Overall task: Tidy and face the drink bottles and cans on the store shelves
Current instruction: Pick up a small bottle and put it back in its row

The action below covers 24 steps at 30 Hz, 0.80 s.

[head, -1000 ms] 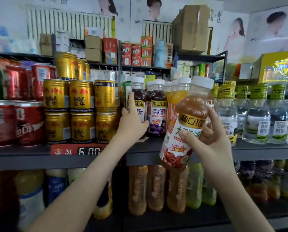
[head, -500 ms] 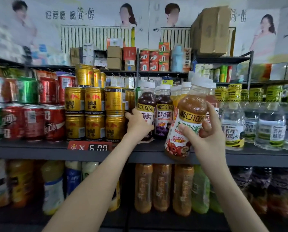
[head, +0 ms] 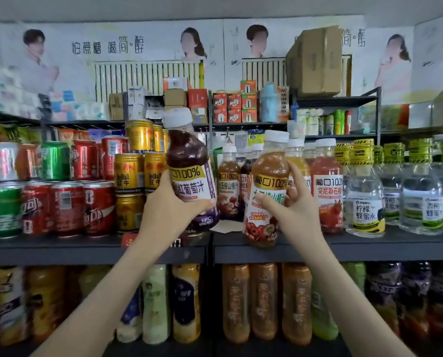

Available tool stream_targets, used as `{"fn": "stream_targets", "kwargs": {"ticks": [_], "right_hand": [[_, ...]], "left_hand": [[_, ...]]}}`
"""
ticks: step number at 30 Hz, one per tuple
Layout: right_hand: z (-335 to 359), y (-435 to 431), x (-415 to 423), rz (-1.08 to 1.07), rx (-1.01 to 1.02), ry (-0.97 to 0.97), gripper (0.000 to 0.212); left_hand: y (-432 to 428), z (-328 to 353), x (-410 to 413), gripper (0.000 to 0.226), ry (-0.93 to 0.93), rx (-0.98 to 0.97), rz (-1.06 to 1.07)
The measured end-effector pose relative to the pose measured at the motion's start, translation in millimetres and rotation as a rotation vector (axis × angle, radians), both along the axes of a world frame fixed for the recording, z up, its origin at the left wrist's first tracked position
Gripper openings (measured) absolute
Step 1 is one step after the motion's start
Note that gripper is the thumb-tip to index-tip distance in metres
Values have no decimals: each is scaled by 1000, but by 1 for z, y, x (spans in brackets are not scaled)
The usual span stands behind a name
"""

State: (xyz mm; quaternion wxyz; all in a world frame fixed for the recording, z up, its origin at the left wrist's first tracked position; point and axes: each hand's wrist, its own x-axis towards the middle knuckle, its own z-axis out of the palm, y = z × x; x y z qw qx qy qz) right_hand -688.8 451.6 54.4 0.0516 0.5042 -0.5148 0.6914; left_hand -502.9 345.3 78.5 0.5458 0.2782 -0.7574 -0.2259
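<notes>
My left hand point(head: 169, 211) grips a dark purple grape juice bottle point(head: 189, 161) with a white cap, lifted off the shelf and tilted left. My right hand point(head: 296, 215) holds an orange-brown hawthorn juice bottle point(head: 268, 186) by its label, its base just over the front edge of the dark shelf point(head: 369, 247). Behind them, more juice bottles point(head: 229, 184) stand in rows, and a gap shows on the shelf between my hands. Gold cans point(head: 129, 176) and red cans point(head: 98, 207) stand to the left.
Clear honey-water bottles point(head: 364, 199) with yellow caps fill the shelf to the right. Green cans point(head: 5, 210) sit at far left. The lower shelf holds tall tea and juice bottles point(head: 264, 300). Boxes point(head: 315, 60) and small cartons sit on the upper shelf.
My left hand has pulled the grape juice bottle up and out of its row, toward me and to the left. My right hand keeps the hawthorn bottle at the shelf's front edge.
</notes>
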Motion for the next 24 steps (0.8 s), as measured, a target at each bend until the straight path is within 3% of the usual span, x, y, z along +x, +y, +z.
{"fn": "stream_targets", "kwargs": {"ticks": [3, 9, 17, 21, 24], "right_hand": [[9, -36, 4, 5, 102, -8, 92], [20, -96, 10, -109, 259, 52, 74], [9, -118, 0, -221, 382, 163, 92], [3, -119, -4, -297, 495, 212, 69], [7, -126, -6, -288, 510, 200, 68]], "left_hand": [[-2, 3, 18, 62, 35, 4, -7], [-11, -8, 33, 63, 30, 19, -3], [-27, -17, 37, 60, 24, 100, 7], [-30, -18, 36, 62, -10, 109, 23], [-29, -21, 36, 63, -19, 117, 29]]}}
